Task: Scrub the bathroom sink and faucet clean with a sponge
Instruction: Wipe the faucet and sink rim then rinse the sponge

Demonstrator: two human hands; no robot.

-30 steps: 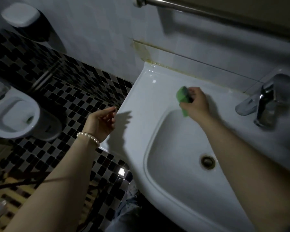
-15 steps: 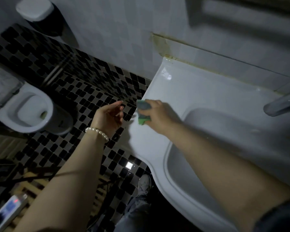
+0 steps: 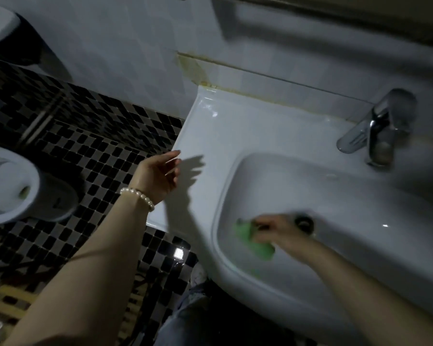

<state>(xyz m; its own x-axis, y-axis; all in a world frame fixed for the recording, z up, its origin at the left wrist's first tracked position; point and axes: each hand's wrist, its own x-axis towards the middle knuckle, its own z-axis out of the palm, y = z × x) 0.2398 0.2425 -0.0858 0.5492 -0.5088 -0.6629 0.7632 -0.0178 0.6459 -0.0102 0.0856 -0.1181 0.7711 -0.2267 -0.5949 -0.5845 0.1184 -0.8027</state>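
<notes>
Green sponge (image 3: 254,239) is held in the right hand (image 3: 276,229), low in the bowl of the white sink (image 3: 235,131), on the left slope just beside the drain (image 3: 304,222). The hand and sponge are blurred, so the exact lie of the fingers cannot be told; the fingers appear curled over the top of the sponge, with most of the green pad showing to the left of and below the hand, towards the bowl's near wall. The sponge is seen against the bowl surface; whether it is pressed flat cannot be told. The drain is partly covered by the back of the hand.

The left hand (image 3: 158,177) is held just beside the sink's left edge, over the floor, fingers loosely extended and gripping nothing. Its fingertips point towards the rim, and its shadow is cast on the flat left ledge. Contact with the rim cannot be confirmed. A pearl bracelet (image 3: 138,197) is worn on that wrist.

The chrome faucet (image 3: 375,129) is mounted at the back right of the sink, well apart from both hands. Yellowish staining (image 3: 198,71) is noted on the wall tile above the sink's back left corner. A toilet (image 3: 8,186) stands on the black-and-white checked floor (image 3: 98,146) to the left.
</notes>
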